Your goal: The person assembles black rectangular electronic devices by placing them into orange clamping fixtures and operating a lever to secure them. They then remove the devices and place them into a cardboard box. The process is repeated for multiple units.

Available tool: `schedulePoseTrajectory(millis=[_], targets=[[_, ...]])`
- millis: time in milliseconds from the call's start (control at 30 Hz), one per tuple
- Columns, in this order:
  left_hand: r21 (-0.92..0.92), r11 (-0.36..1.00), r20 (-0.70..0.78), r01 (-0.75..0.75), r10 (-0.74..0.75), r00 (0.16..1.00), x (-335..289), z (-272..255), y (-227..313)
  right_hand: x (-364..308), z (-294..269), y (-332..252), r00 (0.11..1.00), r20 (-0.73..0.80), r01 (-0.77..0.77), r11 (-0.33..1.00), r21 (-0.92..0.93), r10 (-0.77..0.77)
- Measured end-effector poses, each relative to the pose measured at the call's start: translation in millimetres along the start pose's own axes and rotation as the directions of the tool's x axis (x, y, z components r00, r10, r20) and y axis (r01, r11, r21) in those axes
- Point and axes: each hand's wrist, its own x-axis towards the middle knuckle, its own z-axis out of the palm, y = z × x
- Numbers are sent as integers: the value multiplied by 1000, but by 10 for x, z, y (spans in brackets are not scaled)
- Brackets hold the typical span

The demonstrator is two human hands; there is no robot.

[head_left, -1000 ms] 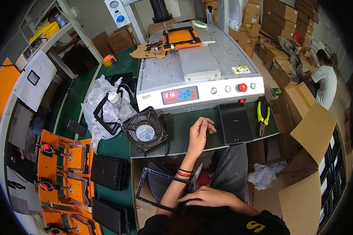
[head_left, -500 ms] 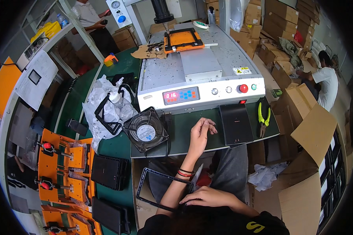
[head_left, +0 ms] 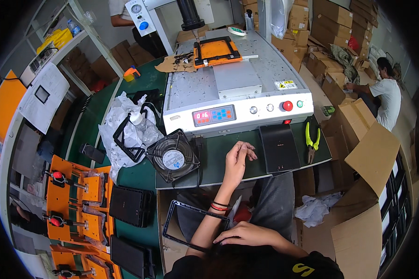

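Observation:
My left hand (head_left: 237, 160) is held out over the front edge of the green bench, its fingers loosely bent and nothing in them. It is nearest to a flat black device housing (head_left: 279, 148) on the bench. My right hand (head_left: 242, 233) lies across toward my left forearm, fingers stretched out, fingertips at the forearm. A thin black rectangular frame (head_left: 171, 222) is at my left forearm, above my lap. Whether the forearm passes through it I cannot tell, and its corner near my right hand is partly hidden.
A grey press machine (head_left: 246, 114) bears an orange fixture (head_left: 216, 52). On the bench are a black fan (head_left: 173, 156), yellow-green pliers (head_left: 312, 142) and stacked black housings (head_left: 130, 205). Orange clamp jigs (head_left: 72, 200) stand left, an opened carton (head_left: 356, 232) right. Two other people are beyond.
My hands and the black frame have hardly moved. The standing person at the back left has shifted to the right, partly behind the machine's post; the view has tilted slightly.

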Motion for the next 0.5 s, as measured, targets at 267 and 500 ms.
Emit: schedulePoseTrajectory(millis=[267,500], targets=[[17,1000,6,4,-4,1000,-5,13,29,-1,-6,-12,1000,-8,16,999,46,-16],[244,959,-44,-144,160,986,-19,114,238,38,-94,-175,995,-84,56,993,102,-47]])
